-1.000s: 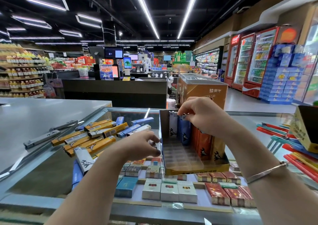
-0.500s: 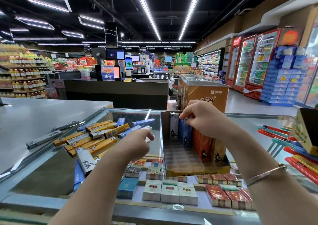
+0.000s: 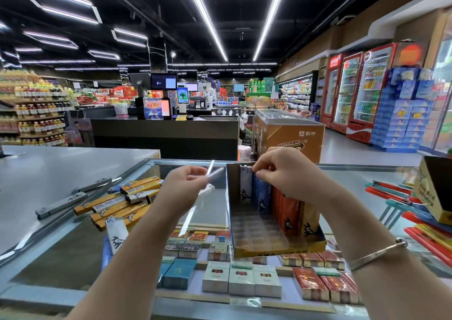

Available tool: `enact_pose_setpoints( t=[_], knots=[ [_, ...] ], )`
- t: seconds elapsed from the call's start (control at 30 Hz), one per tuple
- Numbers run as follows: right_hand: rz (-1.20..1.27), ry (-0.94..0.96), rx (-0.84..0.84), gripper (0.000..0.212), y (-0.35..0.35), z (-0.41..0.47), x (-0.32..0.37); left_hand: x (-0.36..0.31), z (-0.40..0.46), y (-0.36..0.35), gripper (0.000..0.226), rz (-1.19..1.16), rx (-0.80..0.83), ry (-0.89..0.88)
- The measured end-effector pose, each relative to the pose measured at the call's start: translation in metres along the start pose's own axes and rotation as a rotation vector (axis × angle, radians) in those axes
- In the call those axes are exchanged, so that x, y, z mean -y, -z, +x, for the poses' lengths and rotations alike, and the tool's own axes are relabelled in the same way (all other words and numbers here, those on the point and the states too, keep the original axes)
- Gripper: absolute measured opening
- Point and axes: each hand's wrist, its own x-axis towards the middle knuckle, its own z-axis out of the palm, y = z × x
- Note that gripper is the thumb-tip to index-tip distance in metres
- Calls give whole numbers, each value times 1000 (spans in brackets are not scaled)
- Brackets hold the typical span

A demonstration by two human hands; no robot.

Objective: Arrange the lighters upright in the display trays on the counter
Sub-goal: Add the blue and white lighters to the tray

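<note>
A cardboard display tray (image 3: 278,250) stands on the glass counter, its rear rows filled with upright lighters: a white one (image 3: 245,185), blue ones (image 3: 263,196), then orange and yellow ones (image 3: 291,215). My right hand (image 3: 286,173) pinches the top of a blue lighter in the back row. My left hand (image 3: 183,185), lifted just left of the tray, holds a pale blurred lighter (image 3: 215,173) between thumb and fingers. A loose pile of yellow, blue and white lighters (image 3: 117,204) lies on the glass to the left.
Cigarette packs (image 3: 241,280) show under the glass counter top (image 3: 73,258). A second tray (image 3: 434,192) and red and teal lighters (image 3: 391,197) lie at the right. A grey counter (image 3: 61,168) spreads to the left. The tray's front compartments (image 3: 256,231) hold nothing.
My left hand has risen from the lighter pile with a pale lighter and moved up towards the tray. My right hand has stayed at the blue lighters' tops.
</note>
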Motion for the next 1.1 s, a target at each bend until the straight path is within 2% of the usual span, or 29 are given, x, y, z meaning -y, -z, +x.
enact_pose_setpoints(
  t=[0.1, 0.23, 0.37, 0.5, 0.6, 0.67, 0.73, 0.9, 1.1],
  knots=[
    [-10, 65, -106, 22, 1, 0, 7, -11, -3, 3, 16, -220, -47, -93],
    [-45, 219, -222, 38, -6, 0, 20, -22, -10, -1, 16, -328, 63, -205],
    [-81, 244, -217, 21, -9, -2, 22, -25, -13, -3, 33, -361, 122, -257],
    [-11, 173, -249, 14, -7, 0, 21, -23, -9, -4, 56, -399, 155, -172],
    [116, 150, -291, 30, -6, 1, 18, -14, -6, -10, 74, -183, 252, -20],
    [221, 115, -263, 48, -5, 2, 17, -9, -6, -16, 79, -30, 337, 60],
    [259, 69, -221, 56, -5, 5, 13, -6, -6, -19, 82, -39, 395, 123],
    [227, -9, -98, 19, -3, 18, 8, -4, 0, -16, 75, -128, 458, 131],
    [78, -1, 115, 31, -1, 31, 13, -1, 4, -14, 69, -141, 488, 135]
  ],
)
